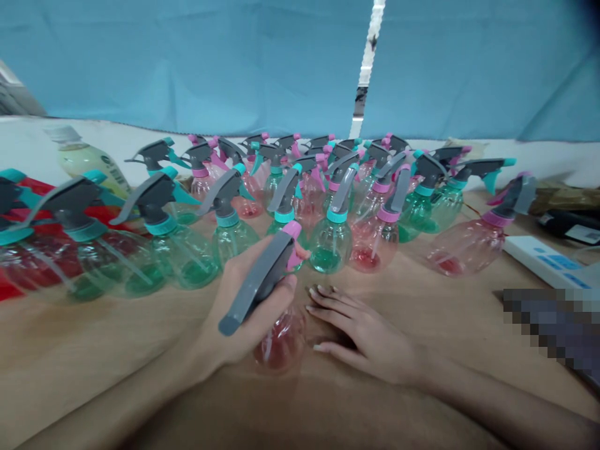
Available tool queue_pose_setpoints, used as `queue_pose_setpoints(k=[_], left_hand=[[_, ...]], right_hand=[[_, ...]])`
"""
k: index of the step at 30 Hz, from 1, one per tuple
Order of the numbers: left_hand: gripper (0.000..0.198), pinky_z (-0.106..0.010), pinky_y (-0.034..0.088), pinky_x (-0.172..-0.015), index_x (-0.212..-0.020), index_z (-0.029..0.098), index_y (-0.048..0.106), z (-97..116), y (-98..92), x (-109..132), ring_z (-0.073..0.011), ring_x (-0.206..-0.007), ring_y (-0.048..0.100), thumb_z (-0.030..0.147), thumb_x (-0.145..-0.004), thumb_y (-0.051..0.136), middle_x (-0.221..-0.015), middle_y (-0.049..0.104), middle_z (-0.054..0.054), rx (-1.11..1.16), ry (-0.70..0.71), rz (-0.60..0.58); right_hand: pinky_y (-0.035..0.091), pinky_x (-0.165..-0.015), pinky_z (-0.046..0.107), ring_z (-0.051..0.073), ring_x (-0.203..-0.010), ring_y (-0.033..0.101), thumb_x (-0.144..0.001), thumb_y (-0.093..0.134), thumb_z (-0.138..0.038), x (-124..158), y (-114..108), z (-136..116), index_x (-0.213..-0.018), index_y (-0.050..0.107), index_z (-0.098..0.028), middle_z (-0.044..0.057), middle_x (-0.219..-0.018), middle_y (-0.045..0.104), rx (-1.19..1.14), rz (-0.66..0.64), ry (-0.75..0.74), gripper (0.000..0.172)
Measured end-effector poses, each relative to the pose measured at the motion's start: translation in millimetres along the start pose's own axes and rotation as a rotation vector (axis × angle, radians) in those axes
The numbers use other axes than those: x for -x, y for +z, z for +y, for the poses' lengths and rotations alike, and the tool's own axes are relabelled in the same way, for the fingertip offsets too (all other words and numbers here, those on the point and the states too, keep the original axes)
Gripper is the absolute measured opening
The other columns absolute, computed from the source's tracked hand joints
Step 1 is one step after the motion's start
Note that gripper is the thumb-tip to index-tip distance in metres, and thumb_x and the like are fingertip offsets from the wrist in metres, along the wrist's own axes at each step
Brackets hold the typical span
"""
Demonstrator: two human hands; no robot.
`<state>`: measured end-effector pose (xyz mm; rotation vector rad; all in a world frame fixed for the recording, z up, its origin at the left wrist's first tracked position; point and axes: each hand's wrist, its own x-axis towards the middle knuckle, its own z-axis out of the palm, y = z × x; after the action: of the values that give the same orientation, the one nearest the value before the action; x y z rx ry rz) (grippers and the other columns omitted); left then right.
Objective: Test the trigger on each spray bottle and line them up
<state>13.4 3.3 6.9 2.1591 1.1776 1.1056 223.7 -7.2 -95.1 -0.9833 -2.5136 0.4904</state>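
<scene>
My left hand (248, 312) is wrapped round the neck of a spray bottle (281, 344) with a clear pink body, a grey head and a pink nozzle and trigger. The bottle stands on the table at the front, its neck hidden by my fingers. Just to its right, my right hand (360, 331) lies palm down on the tabletop, fingers stretched out and holding nothing. Beyond my hands are a green spray bottle (330, 247) with a teal collar and a pink spray bottle (375, 247) with a pink collar.
Several more green and pink spray bottles crowd the wooden table (117, 331) from left to back. A pale drink bottle (91, 159) leans at back left. At right are a tilted pink spray bottle (464, 247), a white power strip (544, 259) and a pixelated dark object (553, 325).
</scene>
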Motion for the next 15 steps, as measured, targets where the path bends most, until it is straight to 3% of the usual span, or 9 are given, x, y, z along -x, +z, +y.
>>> queue_pose_setpoints(k=[3,15], left_hand=[[0.021,-0.028,0.046,-0.057,-0.1,0.026,0.054,-2.7,1.6,1.1,-0.0142,-0.059,0.052,0.023,-0.08,0.05,-0.076,0.058,0.002,0.017,0.01,-0.018],[0.02,-0.029,0.047,-0.056,-0.099,0.026,0.055,-2.1,4.9,1.7,-0.015,-0.055,0.05,0.025,-0.08,0.05,-0.066,0.052,0.003,0.062,-0.003,-0.009]], right_hand=[[0.028,-0.112,0.044,0.022,-0.136,0.031,-0.091,0.047,-0.049,0.0,-0.1,0.0,-0.136,0.044,-0.02,0.008,-0.146,0.04,0.016,-0.015,0.001,0.055],[0.027,-0.112,0.044,0.022,-0.137,0.029,-0.091,0.044,-0.05,0.0,-0.9,-0.1,-0.136,0.044,-0.02,0.007,-0.147,0.038,0.049,-0.042,0.012,0.054]])
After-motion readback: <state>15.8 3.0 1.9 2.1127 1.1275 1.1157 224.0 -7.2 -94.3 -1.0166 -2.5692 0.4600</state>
